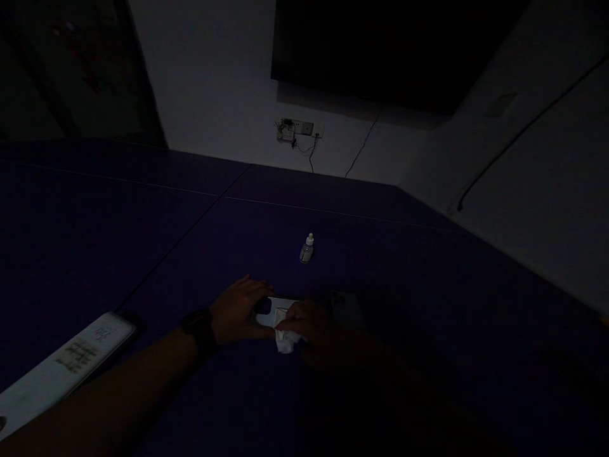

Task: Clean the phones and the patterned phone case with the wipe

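Observation:
A pale phone case (266, 319) with a dark camera cutout lies sideways in front of me. My left hand (238, 311), wearing a dark watch (200, 327), grips its left end between thumb and fingers. On the case's face, my right hand (311, 327) presses a crumpled white tissue (285, 341) with closed fingers. That hand hides the case's right end. Just right of it lies a phone (349, 311), back up, its camera lenses showing. Farther out, a small clear dropper bottle (307, 254) with a white top stands on the dark blue surface (238, 235).
A long white device with printed text (71, 362) lies at the lower left, beside my left forearm. Sockets with plugs and cables (299, 128) are on the far wall, below a large black screen (380, 51). The room is very dim.

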A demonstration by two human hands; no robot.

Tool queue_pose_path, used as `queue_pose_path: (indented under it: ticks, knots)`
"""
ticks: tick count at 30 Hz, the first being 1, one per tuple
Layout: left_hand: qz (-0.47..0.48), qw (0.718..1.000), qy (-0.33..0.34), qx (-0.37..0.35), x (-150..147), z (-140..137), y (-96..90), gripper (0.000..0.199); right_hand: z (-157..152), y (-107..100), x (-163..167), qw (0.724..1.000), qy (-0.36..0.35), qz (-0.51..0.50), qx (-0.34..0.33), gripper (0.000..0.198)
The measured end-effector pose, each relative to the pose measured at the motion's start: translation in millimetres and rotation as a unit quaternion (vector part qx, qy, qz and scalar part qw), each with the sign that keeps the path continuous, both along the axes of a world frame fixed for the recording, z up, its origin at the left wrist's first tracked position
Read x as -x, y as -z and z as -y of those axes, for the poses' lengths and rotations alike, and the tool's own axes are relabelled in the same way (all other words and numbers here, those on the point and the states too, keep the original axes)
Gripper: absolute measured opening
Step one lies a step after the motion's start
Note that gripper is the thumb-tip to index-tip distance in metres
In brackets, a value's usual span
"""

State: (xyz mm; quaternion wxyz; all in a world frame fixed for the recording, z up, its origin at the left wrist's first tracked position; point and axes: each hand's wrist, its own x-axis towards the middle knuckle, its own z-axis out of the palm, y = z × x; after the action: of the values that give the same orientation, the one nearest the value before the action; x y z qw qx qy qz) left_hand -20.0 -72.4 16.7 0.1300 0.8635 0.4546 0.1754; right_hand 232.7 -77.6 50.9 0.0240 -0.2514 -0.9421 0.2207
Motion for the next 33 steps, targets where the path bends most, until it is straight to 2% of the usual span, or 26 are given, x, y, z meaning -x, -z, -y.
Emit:
queue_pose_path:
  ticks: [4, 8, 11, 15, 18, 23, 29, 33]
  knots:
    - [-0.002, 1.000, 0.001, -0.004, 1, -1, 2.6, 0.074, 10, -3, 26, 1.000, 0.016, 0.002, -0.002, 0.053]
    - [-0.003, 1.000, 0.005, -0.008, 2, -1, 2.8, 0.075, 15, -6, 48, 0.999, 0.041, 0.009, 0.002, 0.045]
    - [-0.003, 1.000, 0.010, -0.009, 2, -1, 2.9, 0.073, 16, -6, 53, 0.998, 0.050, 0.022, -0.030, 0.041]
    - [-0.003, 1.000, 0.005, -0.007, 1, -1, 2.2, 0.071, 12, -13, 42, 0.995, 0.045, 0.039, -0.083, 0.033]
    - [-0.001, 1.000, 0.006, -0.004, 1, 0, -0.3, 0.075, 7, -23, 26, 0.989, 0.052, 0.092, -0.106, 0.022]
    - [0.005, 1.000, 0.008, 0.002, 2, 0, -3.1, 0.076, 2, -32, 1, 0.953, 0.089, 0.202, -0.206, 0.020]
    - [0.007, 1.000, 0.017, 0.013, 3, -1, -2.7, 0.077, -6, -19, -8, 0.929, 0.134, 0.218, -0.266, 0.026]
    - [0.006, 1.000, 0.008, 0.013, 3, -2, -2.0, 0.079, -12, -7, -3, 0.929, 0.152, 0.201, -0.272, 0.029]
